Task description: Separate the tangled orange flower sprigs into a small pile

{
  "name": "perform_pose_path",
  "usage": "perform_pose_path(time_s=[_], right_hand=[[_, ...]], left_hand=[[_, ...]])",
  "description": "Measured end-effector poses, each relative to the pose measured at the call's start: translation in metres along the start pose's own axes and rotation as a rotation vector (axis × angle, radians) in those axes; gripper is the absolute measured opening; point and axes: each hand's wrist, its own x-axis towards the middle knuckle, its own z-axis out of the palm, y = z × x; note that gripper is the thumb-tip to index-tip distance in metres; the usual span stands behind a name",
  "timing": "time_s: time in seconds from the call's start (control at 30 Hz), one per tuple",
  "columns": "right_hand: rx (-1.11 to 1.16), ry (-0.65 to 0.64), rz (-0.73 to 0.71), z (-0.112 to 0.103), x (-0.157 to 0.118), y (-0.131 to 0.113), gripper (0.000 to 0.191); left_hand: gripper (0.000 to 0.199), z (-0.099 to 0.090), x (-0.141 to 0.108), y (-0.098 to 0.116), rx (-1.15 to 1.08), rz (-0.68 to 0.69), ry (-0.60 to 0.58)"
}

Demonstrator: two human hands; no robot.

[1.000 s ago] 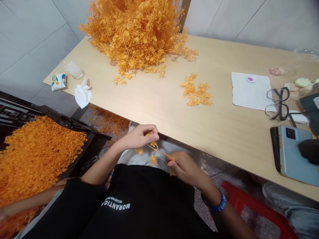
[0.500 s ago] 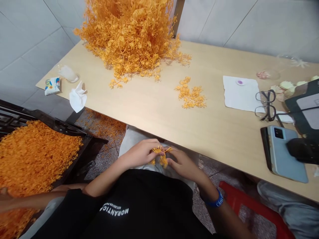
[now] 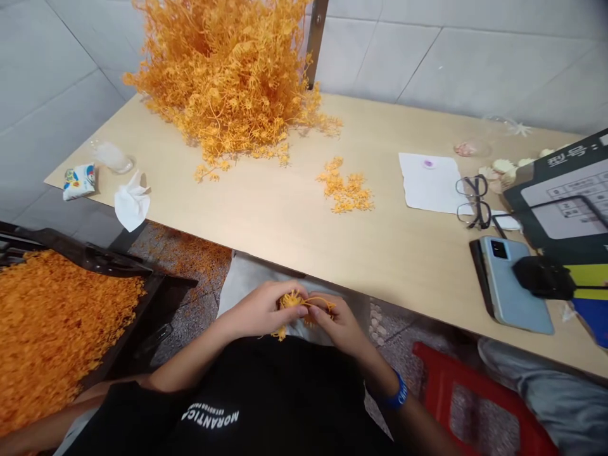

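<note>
Above my lap, close to the table's front edge, my left hand [image 3: 273,308] is closed round an orange sprig [image 3: 291,300], whose curled tips stick out above and below the fingers. My right hand [image 3: 336,320] touches it fingertip to fingertip and pinches thin orange stems [image 3: 324,300] of the same plastic. Whether both hands hold one piece or two, I cannot tell. On the table [image 3: 285,215] lies a small cluster of orange sprigs [image 3: 346,185]. A large heap of orange sprigs [image 3: 228,82] rises at the back left.
Tissue [image 3: 132,201], a packet [image 3: 79,182] and a cup [image 3: 113,157] stand at the left. Paper [image 3: 431,180], glasses [image 3: 474,201], a phone [image 3: 517,285] and a dark box [image 3: 565,196] are at the right. An orange pile [image 3: 61,323] lies lower left; a red stool [image 3: 475,392] lower right.
The view has shifted, showing more of the box at the right. My fingers have drawn together at the sprig, and the thin stems now stretch across to my right hand.
</note>
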Motion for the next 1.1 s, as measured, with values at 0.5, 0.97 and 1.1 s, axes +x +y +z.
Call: perform_pose_path(time_s=[0.5,0.97,1.1], right_hand=[[0.299,0.066,0.253,0.019,0.025,-0.001,0.049],[0.033,-0.051,-0.015,0.028,0.016,-0.038,0.034],[0.030,-0.045,-0.044,0.038,0.016,-0.041,0.039]], left_hand=[[0.015,-0.002,0.012,-0.009,-0.050,0.201,0.223],[0.047,-0.053,-0.002,0.010,-0.068,0.020,0.222],[0.050,-0.054,-0.003,0.011,-0.027,0.051,0.282]])
